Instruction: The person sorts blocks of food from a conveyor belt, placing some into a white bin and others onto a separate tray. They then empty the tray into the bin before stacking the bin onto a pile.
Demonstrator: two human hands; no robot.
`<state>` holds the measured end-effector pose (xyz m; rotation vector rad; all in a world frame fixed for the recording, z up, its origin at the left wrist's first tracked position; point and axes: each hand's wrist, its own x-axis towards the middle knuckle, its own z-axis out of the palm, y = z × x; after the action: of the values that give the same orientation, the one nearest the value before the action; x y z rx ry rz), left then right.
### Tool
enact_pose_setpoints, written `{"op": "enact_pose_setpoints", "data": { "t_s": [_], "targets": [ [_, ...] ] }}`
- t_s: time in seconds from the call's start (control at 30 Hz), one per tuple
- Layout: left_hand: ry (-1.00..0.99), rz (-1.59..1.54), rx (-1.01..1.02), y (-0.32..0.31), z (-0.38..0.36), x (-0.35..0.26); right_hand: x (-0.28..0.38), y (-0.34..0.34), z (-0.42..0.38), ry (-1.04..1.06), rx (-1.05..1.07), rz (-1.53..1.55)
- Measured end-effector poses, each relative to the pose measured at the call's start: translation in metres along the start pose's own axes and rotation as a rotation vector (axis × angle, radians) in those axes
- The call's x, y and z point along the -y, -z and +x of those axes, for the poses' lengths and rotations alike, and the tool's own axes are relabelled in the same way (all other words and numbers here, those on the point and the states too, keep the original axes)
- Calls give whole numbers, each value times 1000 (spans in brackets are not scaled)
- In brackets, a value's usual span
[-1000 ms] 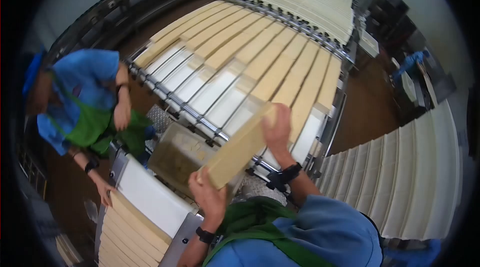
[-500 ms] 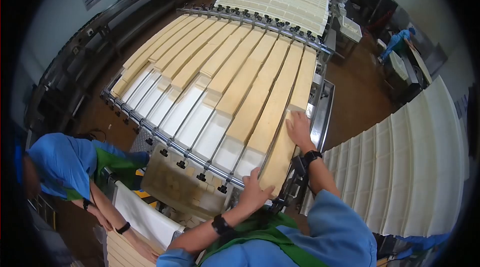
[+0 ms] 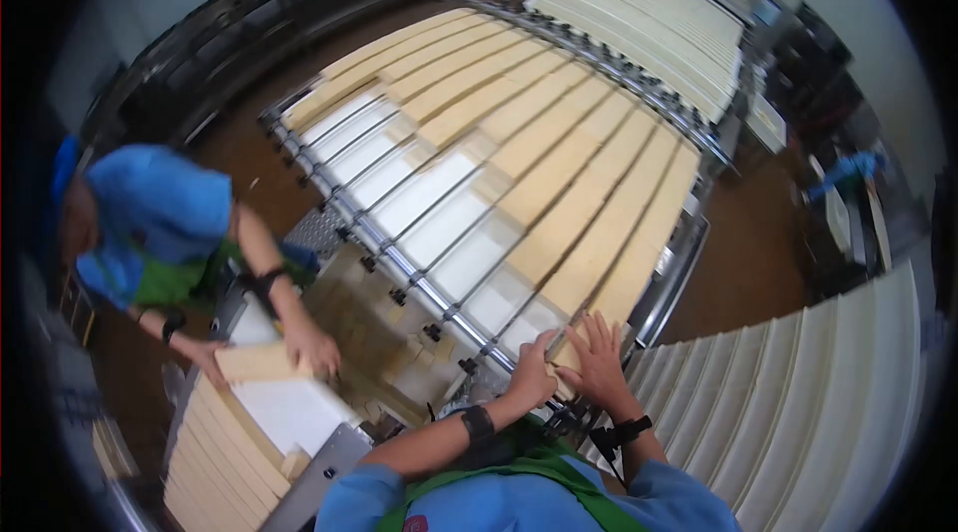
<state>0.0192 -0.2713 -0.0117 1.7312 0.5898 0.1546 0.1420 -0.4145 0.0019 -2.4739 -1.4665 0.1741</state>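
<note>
Long pale-yellow blocks (image 3: 559,173) lie in lanes between thin metal rods on a white conveyor. At the near end of the rightmost lane, both hands touch the end of a block (image 3: 571,357). My left hand (image 3: 534,372) is at the block's left side, fingers bent against it. My right hand (image 3: 597,364) lies on top with its fingers spread. A metal rail (image 3: 424,282) with black knobs crosses the lanes' near ends, and white belt (image 3: 429,188) shows in several lanes.
At the left, a co-worker (image 3: 160,203) holds a pale block (image 3: 257,362) above a white surface beside stacked slabs (image 3: 220,462). A bin (image 3: 374,327) with offcuts stands between us. White ridged sheets (image 3: 788,382) are at the right. Another person (image 3: 848,173) is farther back.
The view has turned. My right hand has moved down the lane, close to my left hand, and the blocks there sit nearer the rail. The co-worker now holds a block over the white surface.
</note>
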Motion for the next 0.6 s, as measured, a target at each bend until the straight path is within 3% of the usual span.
{"op": "enact_pose_setpoints", "data": {
  "t_s": [0.03, 0.1, 0.17, 0.2, 0.27, 0.33, 0.5, 0.6],
  "targets": [
    [22, -19, 116, 13, -4, -7, -4, -6, -1, 44, 18, -2],
    [-21, -23, 15, 45, -16, -8, -8, -16, 1, 15, -38, -159],
    [-204, -227, -305, 91, -32, -4, 3, -4, 2, 39, 35, -145],
    [-198, -258, -486, 114, -44, -4, 8, 0, 3, -3, 48, -149],
    [-150, -229, -635, 151, -56, 37, 18, 2, 20, 39, 100, -147],
    [-141, 17, -710, 191, -83, 62, 38, -2, 47, 129, -47, -130],
    [27, 166, -1055, 234, -171, 121, 198, -17, 144, 543, -12, 125],
    [421, 605, -1528, 244, -255, 148, 307, -69, 179, 857, 161, 287]
  ]
}}
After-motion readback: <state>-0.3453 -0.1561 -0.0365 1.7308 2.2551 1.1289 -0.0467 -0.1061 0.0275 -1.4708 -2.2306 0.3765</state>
